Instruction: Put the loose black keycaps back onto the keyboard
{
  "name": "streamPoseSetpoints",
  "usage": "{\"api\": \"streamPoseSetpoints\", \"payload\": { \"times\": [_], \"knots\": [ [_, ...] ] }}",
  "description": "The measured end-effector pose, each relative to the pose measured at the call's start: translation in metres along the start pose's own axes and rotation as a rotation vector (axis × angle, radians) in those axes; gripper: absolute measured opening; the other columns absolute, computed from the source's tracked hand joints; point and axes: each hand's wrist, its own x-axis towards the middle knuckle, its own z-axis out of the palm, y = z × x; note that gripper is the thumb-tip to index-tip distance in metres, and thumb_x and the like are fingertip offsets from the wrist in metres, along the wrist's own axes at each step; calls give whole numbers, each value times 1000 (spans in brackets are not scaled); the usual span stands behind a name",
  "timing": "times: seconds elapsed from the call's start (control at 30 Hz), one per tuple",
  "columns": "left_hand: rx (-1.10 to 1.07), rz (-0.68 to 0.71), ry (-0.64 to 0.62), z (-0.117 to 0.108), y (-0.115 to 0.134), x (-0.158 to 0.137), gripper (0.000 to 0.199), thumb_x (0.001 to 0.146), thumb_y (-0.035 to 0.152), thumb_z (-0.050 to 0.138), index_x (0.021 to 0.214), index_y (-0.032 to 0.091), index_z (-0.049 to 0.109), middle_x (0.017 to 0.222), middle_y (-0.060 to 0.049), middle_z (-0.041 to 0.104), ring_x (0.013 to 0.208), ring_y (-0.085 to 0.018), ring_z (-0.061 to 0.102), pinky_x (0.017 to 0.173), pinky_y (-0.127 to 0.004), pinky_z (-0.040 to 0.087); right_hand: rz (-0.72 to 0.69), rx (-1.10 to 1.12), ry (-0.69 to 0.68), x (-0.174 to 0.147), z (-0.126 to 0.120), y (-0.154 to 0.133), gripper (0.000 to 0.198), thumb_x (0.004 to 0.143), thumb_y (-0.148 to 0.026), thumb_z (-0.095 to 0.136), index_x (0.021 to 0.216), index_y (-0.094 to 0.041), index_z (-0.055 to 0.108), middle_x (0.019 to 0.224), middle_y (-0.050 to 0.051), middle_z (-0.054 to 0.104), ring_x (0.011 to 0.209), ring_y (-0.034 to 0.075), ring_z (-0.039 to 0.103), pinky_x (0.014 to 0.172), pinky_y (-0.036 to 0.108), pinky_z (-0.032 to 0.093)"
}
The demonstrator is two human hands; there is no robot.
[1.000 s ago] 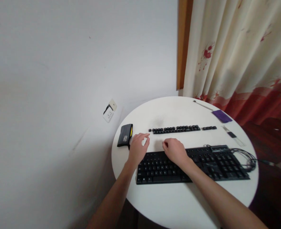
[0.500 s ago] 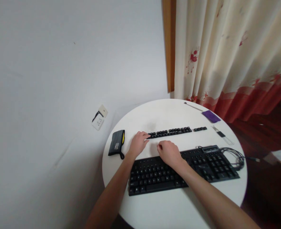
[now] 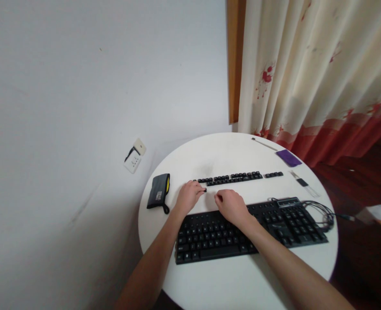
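Note:
Between the thumb and fingertips of my left hand is a small black keycap, just in front of the left end of the keycap rows. My right hand is curled above the upper edge of the black keyboard, thumb against the fingers; whatever it may hold is hidden. The keyboard lies across the near half of the table, with bare slots along its top row, partly covered by my right forearm.
On the round white table, a dark pouch lies at left. At right are a brush, a purple cloth, a keycap puller and the coiled cable. A wall socket is beyond the left edge.
My left hand has drawn one keycap out of the near row, toward me. My right hand stays curled in nearly the same place. The view has shifted slightly.

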Motion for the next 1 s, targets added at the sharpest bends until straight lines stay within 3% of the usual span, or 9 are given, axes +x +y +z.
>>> {"api": "streamPoseSetpoints", "payload": {
  "times": [0.2, 0.33, 0.47, 0.73, 0.9, 1.0],
  "knots": [
    [-211, -43, -62, -5, 2, -4, 12, 82, 23, 67, 90, 23, 77, 85, -4, 70, 77, -18, 63, 75, -31, 50, -39, 13, -21, 2, 9, 1, 29, 95, -26, 43, 83, -20, 68, 88, 8, 70, 84, 20, 64, 69, 27, 39],
    [-361, -69, -110, -6, 6, -4, 10, 78, 20, 70, 86, 19, 75, 81, -3, 67, 69, -15, 61, 69, -27, 49, -85, 26, -20, 3, 17, 0, 22, 92, -22, 48, 103, -20, 67, 100, 7, 66, 92, 20, 62, 76, 28, 43],
    [-452, -73, -156, -8, 7, -5, 5, 77, 18, 68, 81, 17, 71, 79, -2, 64, 70, -14, 60, 68, -26, 48, -162, 12, -5, 2, 24, -3, 32, 90, -21, 52, 121, -20, 60, 122, 10, 57, 107, 23, 56, 86, 29, 45],
    [-448, -103, -97, -10, -1, -10, 29, 67, 14, 73, 93, 19, 62, 90, 1, 57, 63, -10, 52, 65, -24, 45, -320, -24, -25, 0, 29, -8, 44, 90, -16, 48, 134, -20, 49, 143, 8, 46, 113, 25, 48, 95, 35, 43],
    [-480, -93, -172, -5, -5, -11, 18, 72, 14, 67, 89, 19, 67, 84, 0, 60, 67, -12, 56, 63, -24, 45, -320, -24, -29, 2, 32, -5, 43, 92, -15, 46, 135, -20, 52, 133, 10, 54, 110, 24, 49, 94, 34, 42],
    [-475, -87, -176, -5, -5, -11, 15, 74, 15, 66, 88, 18, 70, 81, -1, 62, 67, -13, 58, 64, -24, 46, -277, 3, -31, 5, 33, -2, 32, 93, -15, 46, 117, -19, 65, 116, 11, 63, 106, 23, 52, 92, 31, 41]
  ]
}}
